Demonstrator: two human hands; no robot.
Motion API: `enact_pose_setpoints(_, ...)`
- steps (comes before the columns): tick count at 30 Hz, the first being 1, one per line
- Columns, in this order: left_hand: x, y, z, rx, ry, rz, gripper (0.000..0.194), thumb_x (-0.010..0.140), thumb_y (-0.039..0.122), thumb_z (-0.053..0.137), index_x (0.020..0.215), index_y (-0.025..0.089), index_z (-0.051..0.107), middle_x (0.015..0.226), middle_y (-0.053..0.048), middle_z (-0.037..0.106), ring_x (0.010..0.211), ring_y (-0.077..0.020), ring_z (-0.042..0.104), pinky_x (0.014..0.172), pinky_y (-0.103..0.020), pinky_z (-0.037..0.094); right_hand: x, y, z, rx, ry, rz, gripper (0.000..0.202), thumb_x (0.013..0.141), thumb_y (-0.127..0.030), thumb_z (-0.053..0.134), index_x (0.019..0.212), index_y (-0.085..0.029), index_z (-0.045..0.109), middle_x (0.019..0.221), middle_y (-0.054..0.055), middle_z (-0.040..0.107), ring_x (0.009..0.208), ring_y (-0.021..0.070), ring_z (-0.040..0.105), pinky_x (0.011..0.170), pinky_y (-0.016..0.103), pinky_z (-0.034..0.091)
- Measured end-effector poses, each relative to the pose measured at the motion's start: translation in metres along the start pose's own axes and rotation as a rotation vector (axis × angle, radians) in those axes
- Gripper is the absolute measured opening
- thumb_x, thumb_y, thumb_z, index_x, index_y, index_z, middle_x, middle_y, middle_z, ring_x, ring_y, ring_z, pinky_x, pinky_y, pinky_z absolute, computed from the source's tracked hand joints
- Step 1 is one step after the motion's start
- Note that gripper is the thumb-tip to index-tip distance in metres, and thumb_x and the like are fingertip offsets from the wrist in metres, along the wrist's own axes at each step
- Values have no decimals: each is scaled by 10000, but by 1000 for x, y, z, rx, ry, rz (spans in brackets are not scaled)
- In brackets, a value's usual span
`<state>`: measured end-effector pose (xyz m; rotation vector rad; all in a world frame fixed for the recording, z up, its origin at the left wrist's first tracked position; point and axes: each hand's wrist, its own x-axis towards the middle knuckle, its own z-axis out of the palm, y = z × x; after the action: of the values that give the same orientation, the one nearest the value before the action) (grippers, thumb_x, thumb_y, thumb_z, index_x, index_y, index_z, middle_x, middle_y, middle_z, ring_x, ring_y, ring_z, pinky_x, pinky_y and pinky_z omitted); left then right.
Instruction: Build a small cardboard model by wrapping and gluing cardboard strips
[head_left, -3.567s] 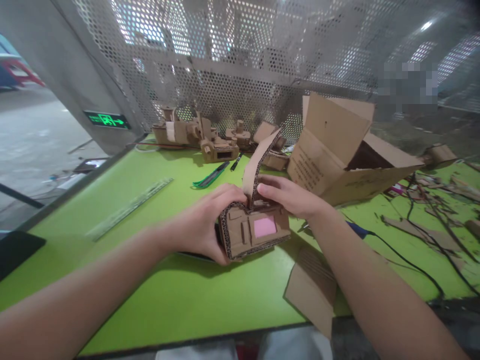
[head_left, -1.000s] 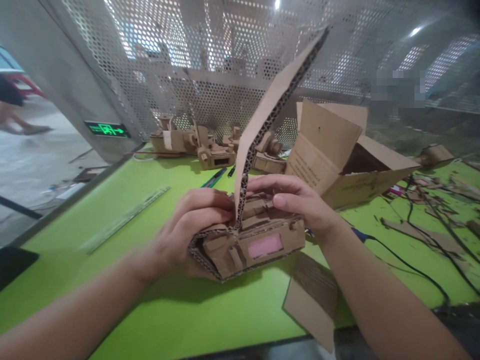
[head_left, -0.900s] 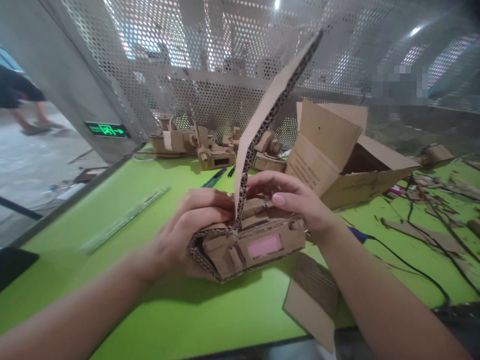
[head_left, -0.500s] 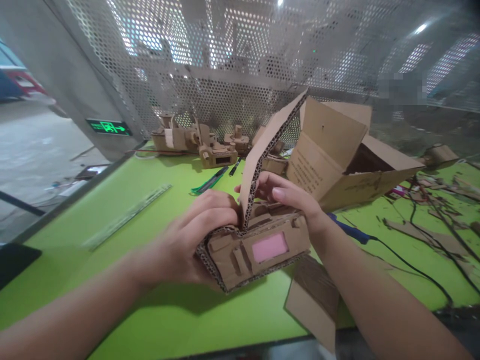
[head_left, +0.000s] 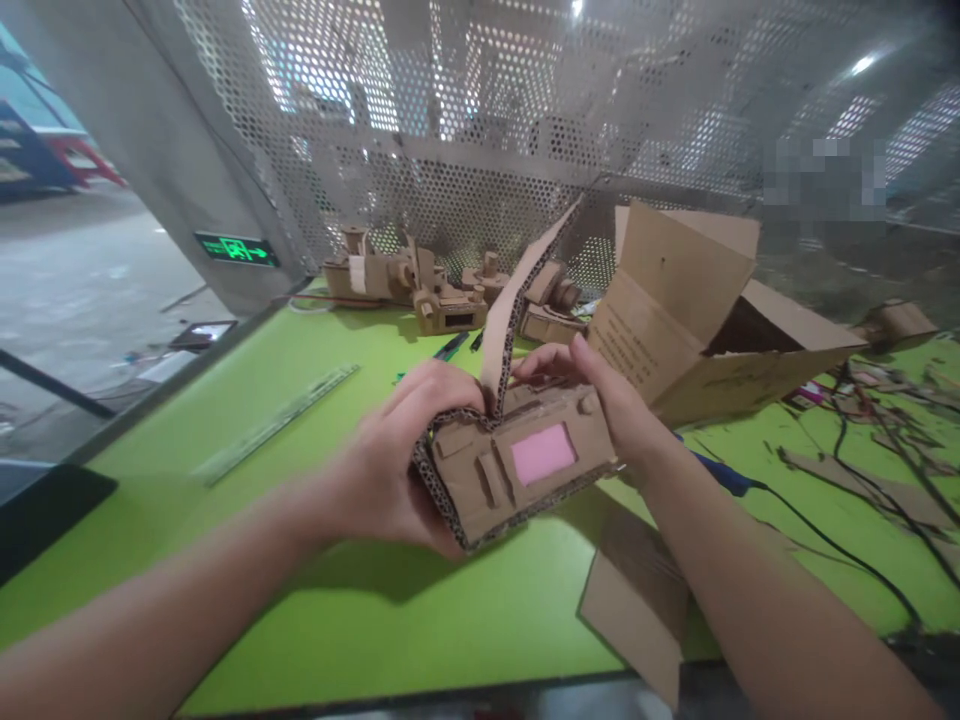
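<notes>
A cardboard model camera (head_left: 480,490) is held tilted above the green table, its pink window (head_left: 544,455) facing me. Along its left end and underside runs a corrugated cardboard strip (head_left: 517,310), whose loose end sticks up at the back. My left hand (head_left: 412,450) is wrapped around the left end, pressing the strip to the body. My right hand (head_left: 600,400) grips the right end with the thumb up; its other fingers are partly hidden behind the camera.
Several cardboard models (head_left: 450,308) stand at the back. An open carton (head_left: 750,385) sits to the right, beside a blue-handled corded tool (head_left: 724,475) and scraps. A clear ruler (head_left: 281,425) lies left, a cutter (head_left: 454,346) behind my left hand, and a cardboard piece (head_left: 634,610) at the front edge.
The camera has tipped a little and shifted slightly up in view, both hands still around it. The strip's upright end leans differently. The whole view has shifted slightly as the head moved.
</notes>
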<state>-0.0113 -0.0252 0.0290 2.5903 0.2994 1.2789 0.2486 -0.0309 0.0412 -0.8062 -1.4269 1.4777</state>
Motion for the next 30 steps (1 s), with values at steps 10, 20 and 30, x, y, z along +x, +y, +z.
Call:
enact_pose_setpoints(10, -4, -6, 2, 186, 8, -120, 793, 554, 305, 926, 1227, 220, 516, 1136, -83, 628, 1013, -276, 616, 912, -424, 545, -9, -4, 2, -410, -3, 30, 650, 869, -500, 857, 1392, -277, 542, 1137, 54, 760, 1022, 244, 750, 902, 394, 612)
enact_pose_setpoints(20, -5, -7, 2, 111, -28, -201, 775, 542, 301, 905, 1199, 226, 501, 1137, -70, 600, 1031, -269, 604, 917, -403, 542, -8, -1, 3, -439, -21, 59, 580, 894, -528, 828, 1313, -265, 525, 1095, 45, 743, 972, 223, 728, 833, 350, 600)
enact_pose_setpoints(30, -8, -14, -2, -63, -52, -62, 970, 525, 433, 998, 1329, 222, 498, 1189, -103, 622, 1058, -283, 637, 889, -388, 580, -2, -4, -23, -568, 130, -283, 651, 1102, -581, 428, 1679, -405, 186, 1707, 125, 402, 1429, 277, 577, 1112, 478, 556)
